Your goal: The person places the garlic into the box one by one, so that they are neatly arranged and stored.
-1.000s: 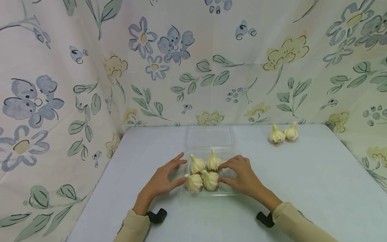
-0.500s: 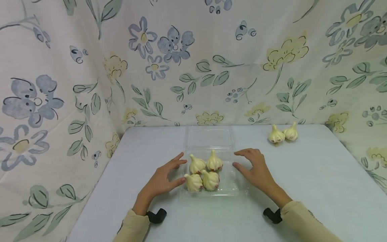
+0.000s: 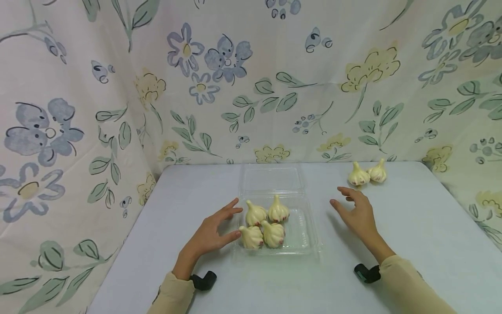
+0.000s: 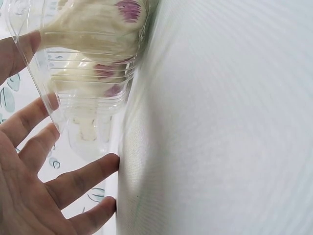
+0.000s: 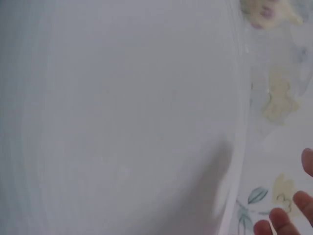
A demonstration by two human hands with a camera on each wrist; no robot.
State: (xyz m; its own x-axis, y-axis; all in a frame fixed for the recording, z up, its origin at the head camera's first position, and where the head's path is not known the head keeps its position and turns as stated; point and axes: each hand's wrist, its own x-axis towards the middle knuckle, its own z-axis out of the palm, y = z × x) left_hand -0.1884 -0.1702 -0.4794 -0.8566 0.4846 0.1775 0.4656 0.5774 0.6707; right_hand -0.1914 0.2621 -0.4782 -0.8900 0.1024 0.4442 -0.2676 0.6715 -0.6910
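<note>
Several garlic bulbs sit in the left part of a clear plastic box, whose lid lies folded back behind it. At the box's left side is my left hand, fingers spread; in the left wrist view its thumb and two fingertips touch the clear rim, and its other two fingertips reach down to the table. My right hand hovers over the table to the right of the box, holding nothing, its fingers loosely bent. Beyond it, two more garlic bulbs stand side by side.
A white-covered table carries everything. Flower-patterned cloth hangs behind it and along both sides. Each wrist wears a small black camera mount.
My right hand has drawn away from the garlic in the box and moved right, out over the table toward the two far bulbs. The left hand has stayed in place.
</note>
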